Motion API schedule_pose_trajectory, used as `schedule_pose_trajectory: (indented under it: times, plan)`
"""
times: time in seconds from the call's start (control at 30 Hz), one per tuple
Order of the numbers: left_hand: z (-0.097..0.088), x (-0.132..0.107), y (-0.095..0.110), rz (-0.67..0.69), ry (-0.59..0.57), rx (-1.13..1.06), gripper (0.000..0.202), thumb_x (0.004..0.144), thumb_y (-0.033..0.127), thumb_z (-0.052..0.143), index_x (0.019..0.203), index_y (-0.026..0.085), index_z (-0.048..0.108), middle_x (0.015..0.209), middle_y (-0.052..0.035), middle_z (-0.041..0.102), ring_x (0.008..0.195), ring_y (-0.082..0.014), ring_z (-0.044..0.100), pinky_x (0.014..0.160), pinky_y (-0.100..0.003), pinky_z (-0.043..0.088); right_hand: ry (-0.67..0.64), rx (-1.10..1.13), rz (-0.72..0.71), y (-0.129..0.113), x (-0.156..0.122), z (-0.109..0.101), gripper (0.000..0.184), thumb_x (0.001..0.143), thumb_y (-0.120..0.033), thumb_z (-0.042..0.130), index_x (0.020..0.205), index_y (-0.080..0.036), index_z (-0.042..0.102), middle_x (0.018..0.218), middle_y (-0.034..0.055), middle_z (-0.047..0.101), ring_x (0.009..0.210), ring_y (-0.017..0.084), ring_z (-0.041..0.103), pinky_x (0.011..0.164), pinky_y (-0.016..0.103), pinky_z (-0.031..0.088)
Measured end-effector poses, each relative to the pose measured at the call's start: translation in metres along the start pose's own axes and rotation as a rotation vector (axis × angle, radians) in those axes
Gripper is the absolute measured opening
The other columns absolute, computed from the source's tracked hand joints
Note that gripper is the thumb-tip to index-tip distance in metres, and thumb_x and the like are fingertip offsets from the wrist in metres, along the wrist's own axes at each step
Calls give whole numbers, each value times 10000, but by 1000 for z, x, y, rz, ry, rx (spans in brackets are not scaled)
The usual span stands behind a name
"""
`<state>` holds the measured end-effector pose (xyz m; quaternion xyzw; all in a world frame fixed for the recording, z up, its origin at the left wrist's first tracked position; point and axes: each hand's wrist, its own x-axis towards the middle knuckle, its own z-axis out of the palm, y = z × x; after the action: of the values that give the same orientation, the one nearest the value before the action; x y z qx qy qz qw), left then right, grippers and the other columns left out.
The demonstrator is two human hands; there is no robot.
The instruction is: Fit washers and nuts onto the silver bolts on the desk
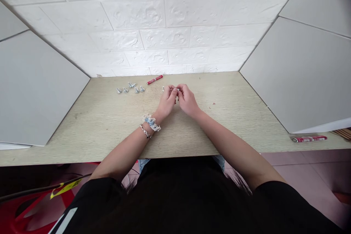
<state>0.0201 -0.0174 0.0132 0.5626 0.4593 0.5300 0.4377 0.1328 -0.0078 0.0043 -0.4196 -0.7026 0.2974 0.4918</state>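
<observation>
My left hand (168,99) and my right hand (186,98) meet over the middle of the wooden table (109,124), fingertips pinched together. Between them sits a tiny metal piece (177,89), too small to name. Another small metal bit (163,89) lies just left of my left fingers. Several small silver screws (131,88) are scattered on the table further left. Behind them, near the wall, lies a red pen-like stick (155,79). My left wrist wears a blue scrunchie and a chain bracelet.
Grey side panels (35,91) (301,76) close off the table on the left and right, and a white brick wall stands behind. A second red stick (309,138) lies at the table's right front edge. Red objects sit on the floor at lower left.
</observation>
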Motion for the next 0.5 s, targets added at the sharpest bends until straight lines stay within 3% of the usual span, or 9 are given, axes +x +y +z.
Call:
schedule_pose_trajectory:
  times: [0.1,0.3,0.5]
  plan:
    - [1,-1,2,56,-55,3,104,931,264,461,1006,197,432,749,37,513,489,-33,435,462,-172,373,41,52,9,-1,-1,0,175,927,-341,352,1010,-211,434,846,20,597,692,125,562,675,282,450]
    - [0,-2,6,42,-15,70,225,901,279,517,1109,200,482,904,-5,586,573,-34,511,536,-169,442,100,41,1,-1,-2,-2,188,922,-366,386,1032,-218,422,933,43,601,802,140,577,723,297,458]
    - [-2,-2,8,40,-33,100,338,921,340,482,1209,177,553,785,-5,607,554,-54,502,538,-194,429,89,53,-38,-3,-3,-1,202,939,-387,363,1044,-222,410,855,24,588,745,130,578,703,290,457]
